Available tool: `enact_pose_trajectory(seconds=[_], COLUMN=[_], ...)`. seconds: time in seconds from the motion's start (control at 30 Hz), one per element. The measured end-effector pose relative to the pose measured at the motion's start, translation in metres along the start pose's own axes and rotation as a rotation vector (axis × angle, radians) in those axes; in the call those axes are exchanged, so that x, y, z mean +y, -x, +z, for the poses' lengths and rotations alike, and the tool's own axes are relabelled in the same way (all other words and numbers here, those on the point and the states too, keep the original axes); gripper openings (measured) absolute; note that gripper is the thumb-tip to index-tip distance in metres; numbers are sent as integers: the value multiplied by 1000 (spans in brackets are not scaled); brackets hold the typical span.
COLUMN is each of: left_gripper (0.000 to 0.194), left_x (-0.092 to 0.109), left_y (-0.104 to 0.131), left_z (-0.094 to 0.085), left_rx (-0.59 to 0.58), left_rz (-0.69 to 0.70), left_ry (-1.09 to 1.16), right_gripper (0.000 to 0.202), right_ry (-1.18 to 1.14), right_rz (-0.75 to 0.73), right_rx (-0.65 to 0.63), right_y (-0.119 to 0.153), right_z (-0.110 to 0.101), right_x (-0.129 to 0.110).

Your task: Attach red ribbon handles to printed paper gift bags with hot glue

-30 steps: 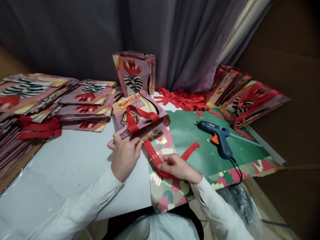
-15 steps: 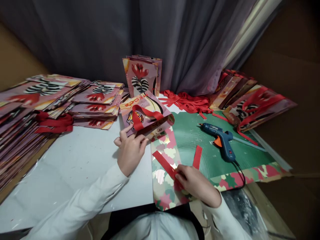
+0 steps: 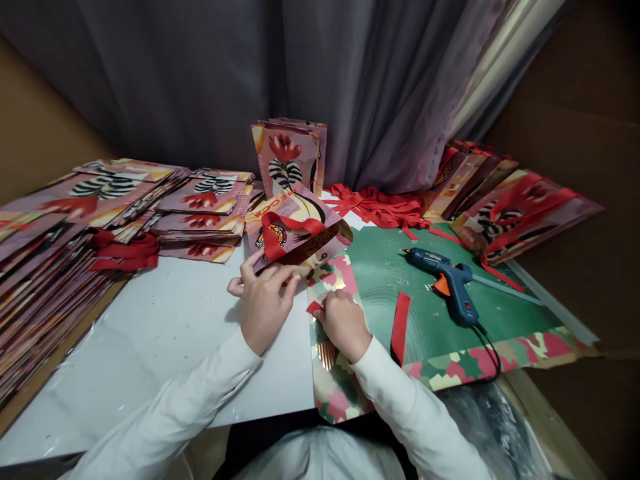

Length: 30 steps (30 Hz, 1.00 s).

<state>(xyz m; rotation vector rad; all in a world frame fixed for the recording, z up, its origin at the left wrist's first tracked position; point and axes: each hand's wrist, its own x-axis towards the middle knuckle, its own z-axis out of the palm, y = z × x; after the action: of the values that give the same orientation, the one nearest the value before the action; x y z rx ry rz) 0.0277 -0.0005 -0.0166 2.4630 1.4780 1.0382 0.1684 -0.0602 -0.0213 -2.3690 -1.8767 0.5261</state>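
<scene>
A paper gift bag [image 3: 300,207] with a butterfly print lies tilted before me, its mouth facing near right. A looped red ribbon handle [image 3: 273,241] is on its upper panel. My left hand [image 3: 267,303] grips the bag's near edge, thumb and fingers closed on it. Just right of it, my right hand [image 3: 345,325] pinches a loose red ribbon [image 3: 400,327] close to one end, which pokes out left of the fingers. The ribbon's other end rises beyond my right forearm, and its middle is hidden under the hand and sleeve.
A blue glue gun [image 3: 450,277] lies on the green board [image 3: 385,267], nozzle pointing left. Red ribbons [image 3: 380,207] are heaped behind it. Flat bags [image 3: 105,190] are stacked at left; finished-looking bags [image 3: 530,207] lean at right. More bags [image 3: 287,157] stand by the curtain.
My right hand has moved up and left with the ribbon, close to the bag's mouth, and its grip now sits near the ribbon's end. My left hand keeps its hold; the view has shifted slightly.
</scene>
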Motion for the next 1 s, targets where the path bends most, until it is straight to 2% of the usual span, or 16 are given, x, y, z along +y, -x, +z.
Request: enact_pose_trajectory(seconds=[0.1, 0.27, 0.4, 0.5, 0.57, 0.63, 0.7, 0.77, 0.87, 1.0], left_gripper=[20, 17, 18, 18, 17, 17, 18, 20, 19, 17], left_x=[2, 4, 1, 1, 1, 0, -1, -3, -5, -4], left_y=[0, -1, -3, -3, -3, -2, -2, -3, -6, -9], left_z=[-1, -4, -5, -4, -2, 0, 3, 4, 4, -2], left_rx=[4, 55, 136, 231, 272, 296, 314, 327, 312, 234], left_rz=[-1, -28, -38, -18, 30, 88, 139, 182, 253, 272], left_ry=[17, 25, 6, -83, -134, -151, -153, -160, -174, -164], right_gripper=[20, 39, 21, 11, 10, 8, 12, 26, 40, 35], right_ry=[-21, -12, -2, -51, -202, -547, -1006, -1368, -1537, -1565], right_rz=[-51, 49, 38, -44, -88, -133, -171, -187, -202, -245], right_rx=[-26, 13, -33, 18, 88, 103, 7, -103, -120, -44], right_y=[-1, 10, 17, 18, 15, 7, -6, -18, -32, -34], right_z=[0, -1, 1, 6, 11, 16, 19, 19, 12, 3], right_x=[0, -2, 2, 8, 10, 10, 8, 5, 1, -2])
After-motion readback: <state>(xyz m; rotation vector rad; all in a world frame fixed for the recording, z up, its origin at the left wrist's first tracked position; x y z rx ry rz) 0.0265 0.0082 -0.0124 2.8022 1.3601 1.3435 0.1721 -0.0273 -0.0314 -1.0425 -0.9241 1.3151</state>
